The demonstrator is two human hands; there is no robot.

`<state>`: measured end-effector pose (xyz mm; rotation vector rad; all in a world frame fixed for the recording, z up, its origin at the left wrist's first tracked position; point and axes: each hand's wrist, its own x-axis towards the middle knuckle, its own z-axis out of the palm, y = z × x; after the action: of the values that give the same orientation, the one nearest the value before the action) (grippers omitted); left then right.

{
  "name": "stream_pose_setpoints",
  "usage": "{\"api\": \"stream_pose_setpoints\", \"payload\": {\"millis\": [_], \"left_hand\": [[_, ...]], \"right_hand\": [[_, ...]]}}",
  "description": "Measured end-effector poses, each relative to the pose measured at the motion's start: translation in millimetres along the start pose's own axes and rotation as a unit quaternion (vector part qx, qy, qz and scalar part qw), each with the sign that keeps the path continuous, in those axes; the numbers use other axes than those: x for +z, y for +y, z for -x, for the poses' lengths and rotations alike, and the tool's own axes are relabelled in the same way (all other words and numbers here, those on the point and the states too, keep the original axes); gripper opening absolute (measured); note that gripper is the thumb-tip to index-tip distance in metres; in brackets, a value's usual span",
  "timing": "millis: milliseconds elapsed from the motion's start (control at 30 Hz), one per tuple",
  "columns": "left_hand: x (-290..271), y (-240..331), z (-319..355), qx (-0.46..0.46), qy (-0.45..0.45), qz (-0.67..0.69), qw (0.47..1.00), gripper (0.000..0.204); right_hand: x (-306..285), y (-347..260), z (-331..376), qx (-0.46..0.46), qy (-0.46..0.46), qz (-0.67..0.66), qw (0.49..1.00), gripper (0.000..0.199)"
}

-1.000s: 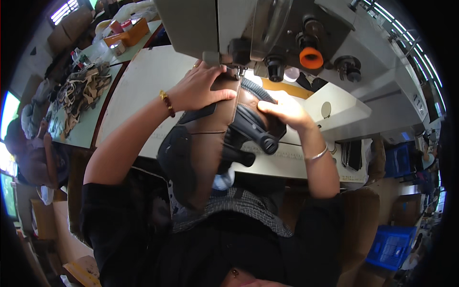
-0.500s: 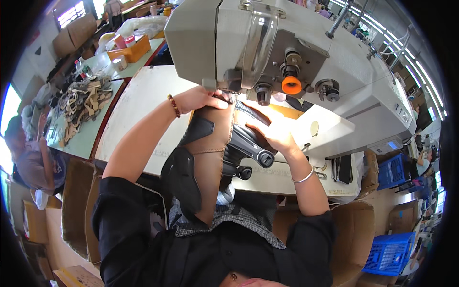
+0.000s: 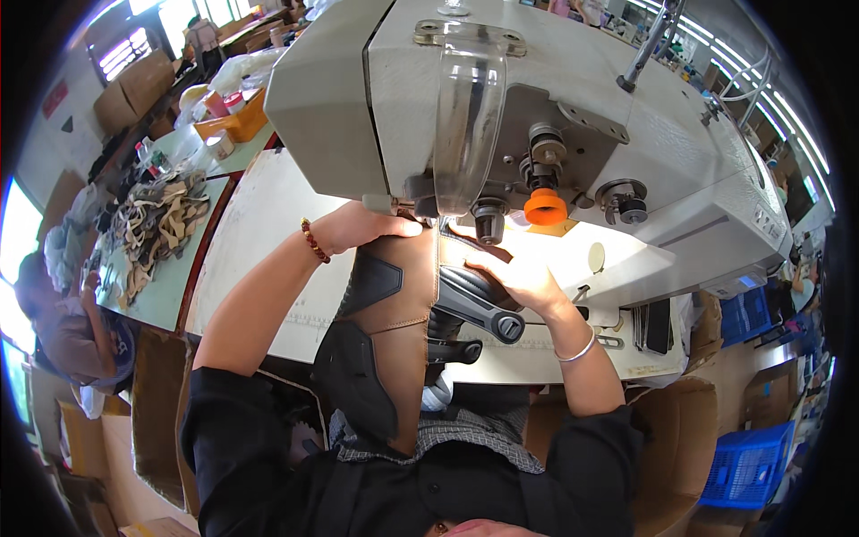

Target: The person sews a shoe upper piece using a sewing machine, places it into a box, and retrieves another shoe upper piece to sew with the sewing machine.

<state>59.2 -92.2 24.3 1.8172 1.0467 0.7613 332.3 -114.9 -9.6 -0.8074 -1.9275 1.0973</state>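
Observation:
A brown boot upper (image 3: pixel 386 336) with black panels and two black buckle arms (image 3: pixel 479 309) lies under the head of a large grey sewing machine (image 3: pixel 403 98). Its top edge sits at the needle area, and its lower end hangs toward my lap. My left hand (image 3: pixel 367 227), with a beaded bracelet, grips the upper's top left edge, thumb on the brown face close to the needle. On the other side, my right hand (image 3: pixel 530 285), wearing a silver bangle, pinches the upper's black padded part. Some fingers of both hands are hidden behind the material.
The white machine table (image 3: pixel 250 228) spreads out to the left. Beyond it, scraps (image 3: pixel 161 224) and an orange bin (image 3: pixel 242 121) sit on a green table. A cardboard box (image 3: pixel 676 438) and blue crate (image 3: pixel 747 465) stand at the right. A person (image 3: pixel 76 322) sits at far left.
The view has shifted, so the machine and the upper appear lower in the picture. Both hands keep their hold on the boot upper, which stays at the needle.

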Motion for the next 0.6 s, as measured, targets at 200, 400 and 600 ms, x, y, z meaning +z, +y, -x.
{"api": "stream_pose_setpoints", "payload": {"millis": [200,400,600], "left_hand": [[-7,3,-4,-0.032,-0.01,-0.04,0.999,0.029],[-12,-27,-12,0.01,-0.021,-0.015,1.0,0.03],[-10,-16,-8,0.075,-0.011,-0.035,0.996,0.025]], "right_hand": [[-2,-6,-5,0.056,0.014,-0.034,0.998,0.029],[-7,-13,-9,0.059,-0.002,0.009,0.998,0.022],[-3,12,-5,0.044,0.036,0.05,0.997,0.02]]}}
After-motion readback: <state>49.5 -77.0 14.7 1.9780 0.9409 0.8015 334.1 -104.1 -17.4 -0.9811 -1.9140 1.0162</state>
